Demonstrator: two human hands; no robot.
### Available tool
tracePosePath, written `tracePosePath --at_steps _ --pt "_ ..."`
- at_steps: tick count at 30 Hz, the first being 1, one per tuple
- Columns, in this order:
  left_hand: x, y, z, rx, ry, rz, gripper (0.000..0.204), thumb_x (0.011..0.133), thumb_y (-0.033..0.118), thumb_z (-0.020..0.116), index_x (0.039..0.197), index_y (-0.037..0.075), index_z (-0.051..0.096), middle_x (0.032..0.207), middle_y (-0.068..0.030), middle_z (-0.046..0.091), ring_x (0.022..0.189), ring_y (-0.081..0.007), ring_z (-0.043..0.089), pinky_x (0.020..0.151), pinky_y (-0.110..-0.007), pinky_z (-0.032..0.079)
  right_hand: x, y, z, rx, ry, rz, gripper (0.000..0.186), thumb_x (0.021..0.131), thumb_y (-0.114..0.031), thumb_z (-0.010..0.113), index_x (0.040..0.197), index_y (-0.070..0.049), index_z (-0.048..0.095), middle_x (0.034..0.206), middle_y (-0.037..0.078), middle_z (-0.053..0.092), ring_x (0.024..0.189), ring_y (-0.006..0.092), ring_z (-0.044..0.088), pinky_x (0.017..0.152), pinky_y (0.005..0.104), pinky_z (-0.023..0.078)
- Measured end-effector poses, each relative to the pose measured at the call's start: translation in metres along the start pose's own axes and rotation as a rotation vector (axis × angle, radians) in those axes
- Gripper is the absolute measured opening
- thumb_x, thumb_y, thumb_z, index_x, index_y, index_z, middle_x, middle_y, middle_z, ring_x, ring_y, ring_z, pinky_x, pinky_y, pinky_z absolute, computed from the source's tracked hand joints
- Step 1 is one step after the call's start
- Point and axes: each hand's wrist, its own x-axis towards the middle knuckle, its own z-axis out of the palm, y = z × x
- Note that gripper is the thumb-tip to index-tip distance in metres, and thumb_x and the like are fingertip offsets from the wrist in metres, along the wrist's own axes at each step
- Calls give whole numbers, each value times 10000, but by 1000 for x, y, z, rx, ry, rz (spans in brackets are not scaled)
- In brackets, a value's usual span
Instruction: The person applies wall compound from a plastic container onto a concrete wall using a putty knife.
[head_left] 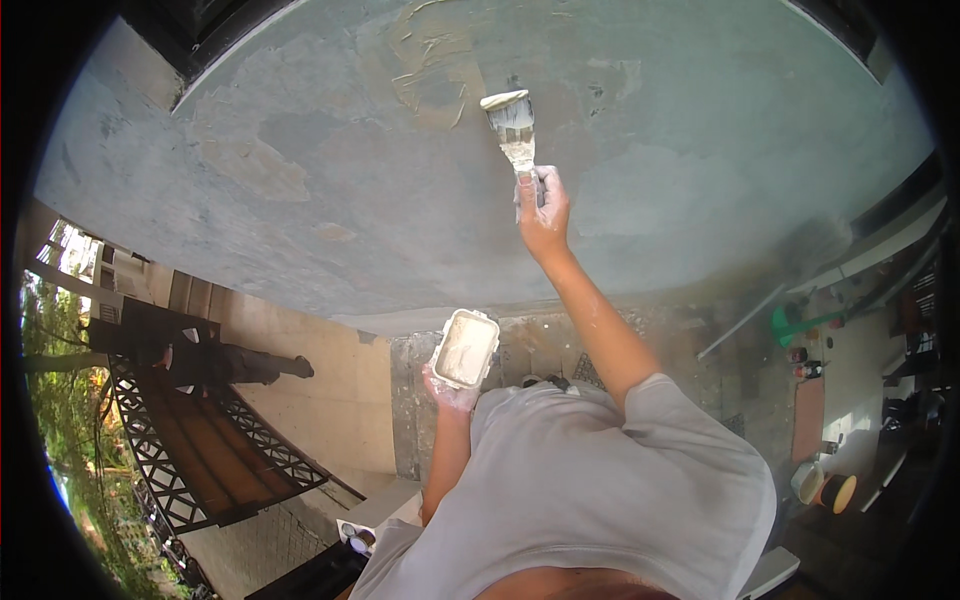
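My right hand [543, 212] is closed around the handle of a putty knife [514, 138], raised in front of a grey-green wall [690, 150]. A thick strip of pale filler lies along the blade's edge, and white smears coat the blade and my fingers. Whether the blade touches the wall, I cannot tell. Lower down, my left hand [452, 392] grips a white rectangular plastic tub [467, 348] from beneath, its open top facing up. Creamy filler lines the tub's inside. Raised beige filler strokes [435, 60] mark the wall just up and left of the blade.
At the left, a person in dark clothes [235, 362] is near a brown structure with black lattice sides [185, 430]. A green object [790, 325], a pole [740, 322] and several containers [808, 482] are at the right. Paving [410, 420] runs below the wall.
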Motion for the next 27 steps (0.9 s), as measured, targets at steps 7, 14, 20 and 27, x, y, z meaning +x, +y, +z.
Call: tracePosePath --at_steps 7,14,20,27 --pt "-1 2 -6 -74 49 -110 752 873 523 371 1458 55 436 1481 -224 438 1308 -460 469 1014 -638 425 -70 74 -21 -173 26 16 277 956 -290 659 890 -41 554 646 17 529 579 102 454 536 294 395" --pt "2 14 -1 -213 50 -104 754 864 488 404 1458 23 420 1475 -234 440 1309 -458 470 1019 -630 434 -4 32 24 -178 132 -84 289 944 -290 680 868 -38 559 622 22 508 565 102 439 529 294 394" --pt "13 18 2 -44 149 -154 692 862 459 421 1399 29 492 1404 -204 528 1239 -429 546 985 -586 481 70 -85 59 39 152 -160 292 961 -289 662 862 -37 553 640 -5 520 582 71 447 532 269 388" --pt "28 26 2 -10 50 -185 844 767 510 587 1457 51 431 1485 -221 434 1328 -437 463 1051 -610 430 -27 1 3 119 79 -26 232 990 -242 606 896 -44 530 658 -31 520 566 41 452 515 232 372"
